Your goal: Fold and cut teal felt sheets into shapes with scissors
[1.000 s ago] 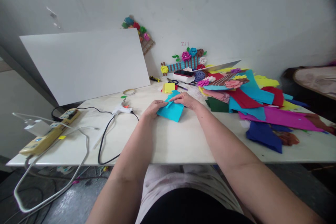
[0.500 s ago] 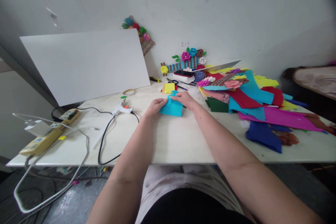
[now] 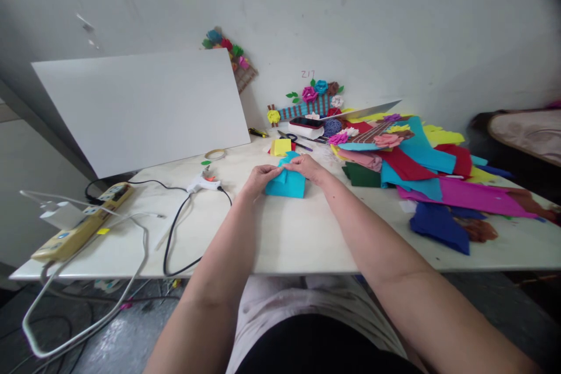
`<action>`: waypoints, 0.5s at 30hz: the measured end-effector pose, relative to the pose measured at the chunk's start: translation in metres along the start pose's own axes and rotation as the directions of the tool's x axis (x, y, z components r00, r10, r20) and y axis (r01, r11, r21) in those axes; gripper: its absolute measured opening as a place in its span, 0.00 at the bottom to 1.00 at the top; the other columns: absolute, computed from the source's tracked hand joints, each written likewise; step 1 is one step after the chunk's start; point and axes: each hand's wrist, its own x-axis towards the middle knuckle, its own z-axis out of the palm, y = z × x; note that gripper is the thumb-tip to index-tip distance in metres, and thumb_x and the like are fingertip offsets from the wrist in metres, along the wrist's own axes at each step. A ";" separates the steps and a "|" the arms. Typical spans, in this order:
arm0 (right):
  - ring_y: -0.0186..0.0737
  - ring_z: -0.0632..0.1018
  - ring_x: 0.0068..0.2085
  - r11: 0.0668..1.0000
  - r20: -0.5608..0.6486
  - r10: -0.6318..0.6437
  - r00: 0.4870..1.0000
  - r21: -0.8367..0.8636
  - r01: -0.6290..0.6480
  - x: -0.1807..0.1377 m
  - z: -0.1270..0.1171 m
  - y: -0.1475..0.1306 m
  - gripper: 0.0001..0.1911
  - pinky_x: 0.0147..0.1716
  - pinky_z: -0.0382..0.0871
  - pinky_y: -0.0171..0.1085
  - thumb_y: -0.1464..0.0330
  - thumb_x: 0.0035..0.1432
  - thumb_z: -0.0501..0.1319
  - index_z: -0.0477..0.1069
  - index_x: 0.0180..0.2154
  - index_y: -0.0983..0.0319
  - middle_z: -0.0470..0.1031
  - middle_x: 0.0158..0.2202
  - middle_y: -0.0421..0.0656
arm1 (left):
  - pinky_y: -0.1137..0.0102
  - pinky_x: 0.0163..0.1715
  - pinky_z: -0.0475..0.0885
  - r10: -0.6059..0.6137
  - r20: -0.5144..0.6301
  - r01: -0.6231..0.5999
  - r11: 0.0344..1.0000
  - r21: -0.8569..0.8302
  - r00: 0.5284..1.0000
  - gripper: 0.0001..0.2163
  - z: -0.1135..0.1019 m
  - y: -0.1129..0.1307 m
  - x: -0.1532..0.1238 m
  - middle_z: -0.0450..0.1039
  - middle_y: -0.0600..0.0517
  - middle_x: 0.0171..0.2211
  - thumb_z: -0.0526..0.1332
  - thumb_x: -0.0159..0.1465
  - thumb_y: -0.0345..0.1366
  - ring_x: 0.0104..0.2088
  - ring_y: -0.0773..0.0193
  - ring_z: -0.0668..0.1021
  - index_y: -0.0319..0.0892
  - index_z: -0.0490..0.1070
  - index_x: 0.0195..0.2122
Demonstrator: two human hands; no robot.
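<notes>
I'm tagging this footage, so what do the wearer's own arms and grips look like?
The left arm and right arm show no sleeves. The left grip and right grip are ungloved hands, with no watch or bracelet visible. A black garment and a pale garment show on the body between them.

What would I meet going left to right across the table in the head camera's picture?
Yellow power strip → white glue gun → left hand → bright blue sheet pinched between both hands → right hand → dark green folded piece → dark blue piece.
</notes>
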 end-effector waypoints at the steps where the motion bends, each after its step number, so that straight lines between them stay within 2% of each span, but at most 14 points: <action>1: 0.27 0.52 0.22 1.000 0.004 -0.005 1.000 -0.007 0.005 0.001 0.000 0.001 0.29 0.24 0.42 0.34 0.47 0.41 0.66 0.53 0.16 0.61 0.48 0.17 0.31 | 0.73 0.23 0.58 -0.001 -0.001 0.001 1.000 0.016 1.000 0.24 0.000 0.001 0.000 0.65 0.55 0.20 0.69 0.45 0.57 0.25 0.69 0.64 0.38 0.78 0.28; 6: 0.27 0.51 0.22 0.999 -0.010 -0.022 1.000 -0.028 0.022 0.002 0.001 0.002 0.29 0.24 0.42 0.35 0.49 0.40 0.66 0.52 0.15 0.60 0.46 0.16 0.31 | 0.73 0.22 0.55 -0.001 0.007 0.001 0.999 0.039 1.000 0.25 0.001 0.003 0.000 0.62 0.56 0.18 0.69 0.43 0.58 0.23 0.70 0.61 0.38 0.77 0.25; 10: 0.29 0.53 0.22 1.000 -0.016 -0.022 1.000 -0.004 0.022 0.000 0.002 -0.001 0.29 0.23 0.45 0.34 0.48 0.42 0.66 0.54 0.15 0.60 0.48 0.16 0.32 | 0.72 0.20 0.49 -0.002 -0.004 0.002 0.998 0.061 1.000 0.24 0.001 0.000 0.001 0.56 0.57 0.16 0.69 0.43 0.58 0.21 0.72 0.57 0.39 0.71 0.19; 15: 0.32 0.62 0.21 0.970 -0.091 0.096 0.991 0.231 -0.073 -0.002 0.003 -0.005 0.28 0.24 0.57 0.35 0.42 0.48 0.60 0.62 0.19 0.60 0.59 0.16 0.35 | 0.71 0.20 0.48 0.030 -0.080 -0.025 0.997 0.066 0.996 0.24 0.001 -0.002 0.002 0.53 0.57 0.16 0.67 0.47 0.58 0.20 0.71 0.55 0.40 0.66 0.17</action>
